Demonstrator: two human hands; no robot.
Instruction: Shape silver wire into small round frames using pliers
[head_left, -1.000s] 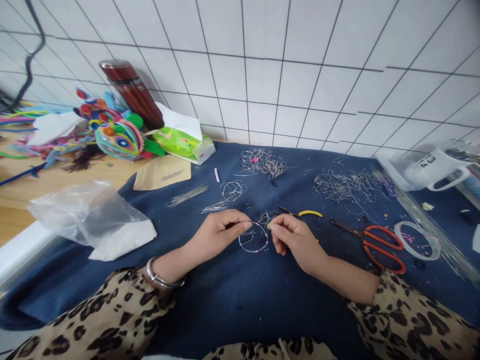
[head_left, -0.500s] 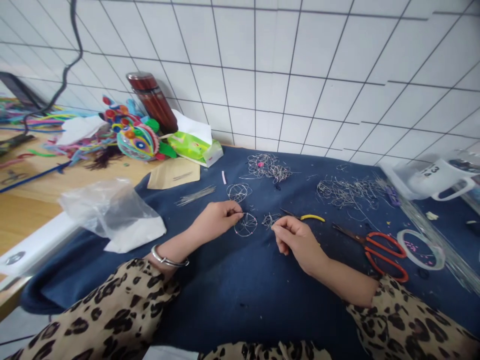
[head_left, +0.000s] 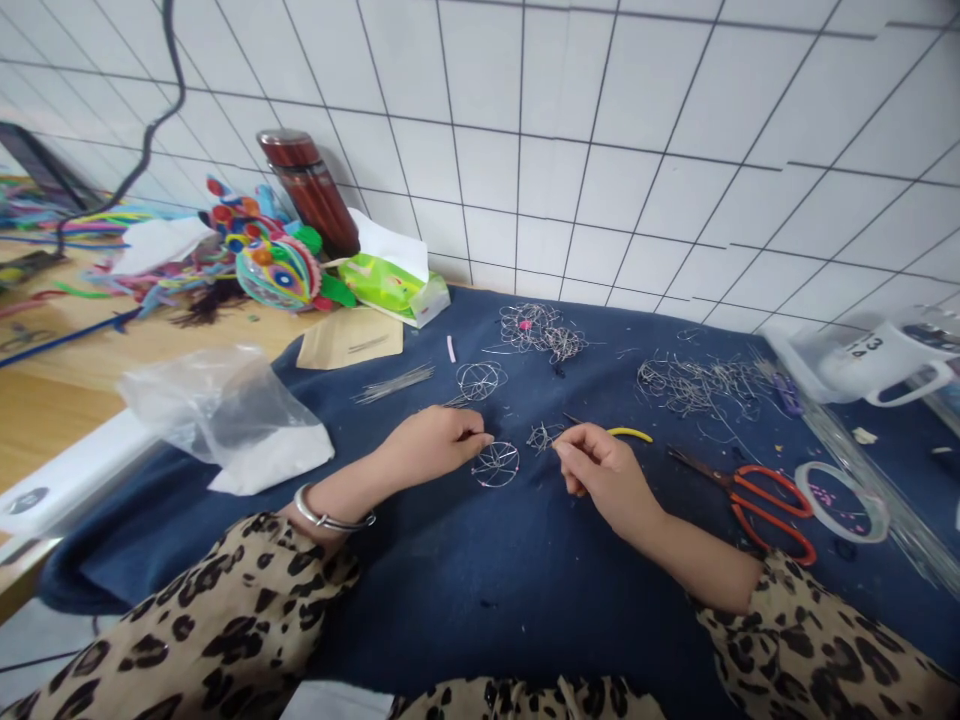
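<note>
Pinched between the thumb and fingers of my left hand (head_left: 442, 445) is the edge of a round wire frame (head_left: 496, 465) with crossing wires and small pink beads. My right hand (head_left: 604, 475) is closed in a pinch just right of it; whatever lies between the fingertips is too fine to make out. Near those fingertips rests a small wire piece (head_left: 541, 437) on the dark blue cloth (head_left: 487, 600). Behind my right hand, pliers with a yellow handle (head_left: 630, 434) are partly covered. Another wire ring (head_left: 481, 380) lies beyond my left hand.
Tangled wire pieces (head_left: 540, 330) and a second wire heap (head_left: 697, 385) lie farther back. Straight wires (head_left: 394, 383) are at left. Orange-handled scissors (head_left: 772, 500), a bead dish (head_left: 841, 500) and a white mug (head_left: 885, 360) stand right. A red flask (head_left: 311, 195) leans by the wall.
The wire frame in my left hand has turned and dropped slightly nearer to me. My right hand has shifted a little right, still pinched. The view has moved slightly.
</note>
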